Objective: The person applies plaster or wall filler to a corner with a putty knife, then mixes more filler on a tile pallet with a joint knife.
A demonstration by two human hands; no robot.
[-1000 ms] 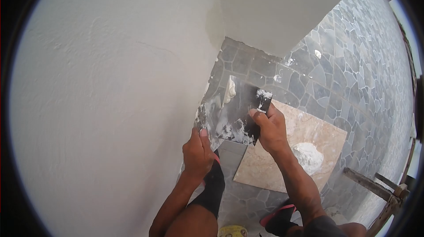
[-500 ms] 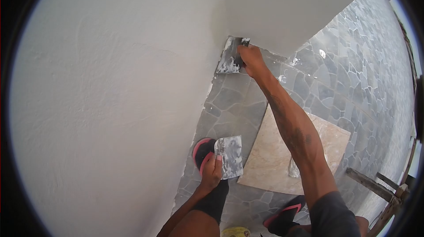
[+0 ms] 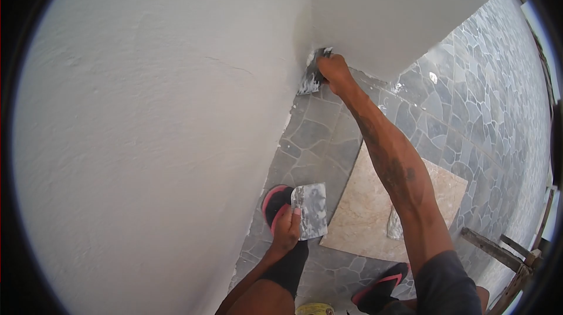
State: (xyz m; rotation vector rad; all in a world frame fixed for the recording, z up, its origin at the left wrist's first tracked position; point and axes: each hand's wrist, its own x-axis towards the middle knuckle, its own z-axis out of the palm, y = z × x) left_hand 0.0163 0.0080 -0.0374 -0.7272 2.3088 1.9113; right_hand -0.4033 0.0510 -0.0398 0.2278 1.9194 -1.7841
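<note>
My right hand (image 3: 335,73) is closed around a putty knife (image 3: 309,83) with a dark, white-smeared blade. Its blade is against the foot of the white wall (image 3: 164,133), near the inner corner. Low in the view, my left hand (image 3: 286,230) grips a second, wide putty knife (image 3: 312,212), thumb on the blade, whose face is coated with white and grey paste. This blade is held above the floor beside my foot. The handles are mostly hidden by my fingers.
A marbled beige tile (image 3: 358,221) with white paste on it lies on the grey stone-patterned floor (image 3: 316,133). Sandals (image 3: 273,203) are on my feet. A yellow-rimmed container (image 3: 315,309) stands at the bottom edge, and wooden pieces (image 3: 492,249) are at right.
The right putty knife has tilted toward the wall, so less of its blade face shows. My left hand keeps its hold, and the whole view has shifted slightly.
</note>
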